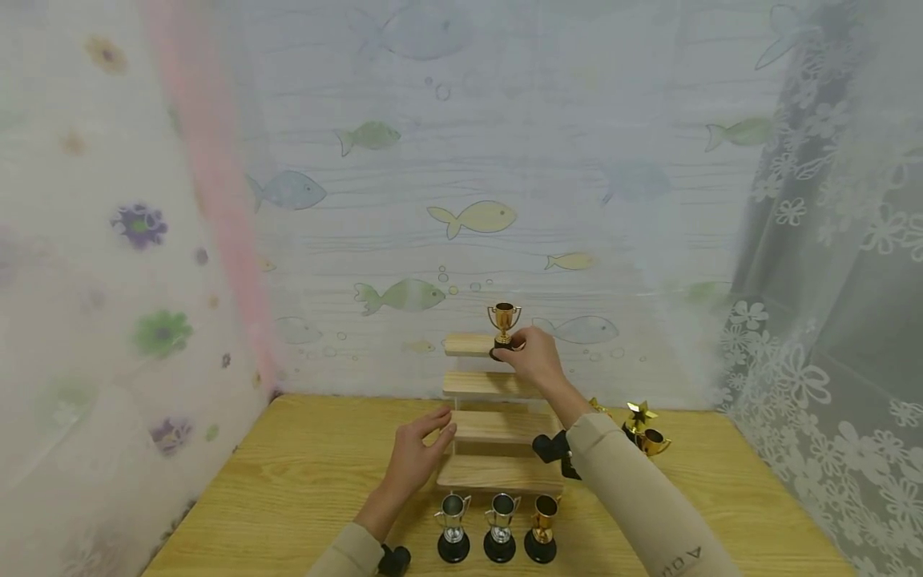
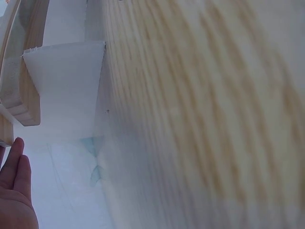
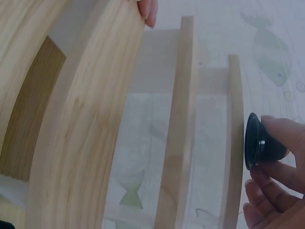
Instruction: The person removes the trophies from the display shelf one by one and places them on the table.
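A small gold trophy cup (image 1: 504,317) with a black base is at the top step of a four-step wooden display shelf (image 1: 497,474). My right hand (image 1: 535,357) pinches it by the base between thumb and fingers. In the right wrist view the black base (image 3: 269,145) is tilted on its side by the camera angle, right beside the top board's edge. Down at the shelf's left side, my left hand (image 1: 420,450) has its fingers extended, tips at the edge of a middle step. The left wrist view catches only part of those fingers (image 2: 23,174) next to the boards.
Two silver trophy cups (image 1: 453,525) (image 1: 500,525) and a gold trophy cup (image 1: 544,525) stand in a row before the shelf. Behind my right forearm are a gold star trophy (image 1: 640,417) and another gold cup (image 1: 652,442). A fish-print curtain (image 1: 404,176) hangs behind the wooden table (image 1: 303,457).
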`<state>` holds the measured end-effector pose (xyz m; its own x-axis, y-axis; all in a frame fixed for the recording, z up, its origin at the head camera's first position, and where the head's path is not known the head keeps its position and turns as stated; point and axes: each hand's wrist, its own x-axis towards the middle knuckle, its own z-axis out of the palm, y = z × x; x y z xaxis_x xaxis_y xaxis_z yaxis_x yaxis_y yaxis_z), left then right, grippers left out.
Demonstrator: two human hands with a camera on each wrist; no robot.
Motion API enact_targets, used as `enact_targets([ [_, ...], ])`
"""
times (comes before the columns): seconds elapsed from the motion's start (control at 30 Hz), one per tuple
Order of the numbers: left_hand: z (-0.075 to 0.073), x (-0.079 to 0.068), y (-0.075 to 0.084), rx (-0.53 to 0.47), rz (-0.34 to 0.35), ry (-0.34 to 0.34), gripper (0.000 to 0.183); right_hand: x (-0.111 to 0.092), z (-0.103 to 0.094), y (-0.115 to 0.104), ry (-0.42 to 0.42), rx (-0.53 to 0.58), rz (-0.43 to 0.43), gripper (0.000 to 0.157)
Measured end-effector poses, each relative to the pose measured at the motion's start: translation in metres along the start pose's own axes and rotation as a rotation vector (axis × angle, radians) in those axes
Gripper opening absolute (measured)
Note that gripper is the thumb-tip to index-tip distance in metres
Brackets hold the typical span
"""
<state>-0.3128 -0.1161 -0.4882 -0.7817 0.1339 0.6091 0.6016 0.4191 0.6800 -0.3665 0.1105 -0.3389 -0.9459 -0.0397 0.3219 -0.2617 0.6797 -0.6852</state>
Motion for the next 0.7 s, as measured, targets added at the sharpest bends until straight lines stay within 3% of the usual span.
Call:
enact_targets([
  [0.43, 0.001, 0.002, -0.002, -0.002, 0.017, 0.013, 0.031, -0.013, -0.013, 0.008, -0.028, -0.041, -0.016, 0.043],
  [0.7, 0.0, 0.0, 0.0, -0.01, -0.02, 0.007, 0.033, -0.024, -0.017, 0.012, -0.049, -0.04, -0.032, 0.044],
])
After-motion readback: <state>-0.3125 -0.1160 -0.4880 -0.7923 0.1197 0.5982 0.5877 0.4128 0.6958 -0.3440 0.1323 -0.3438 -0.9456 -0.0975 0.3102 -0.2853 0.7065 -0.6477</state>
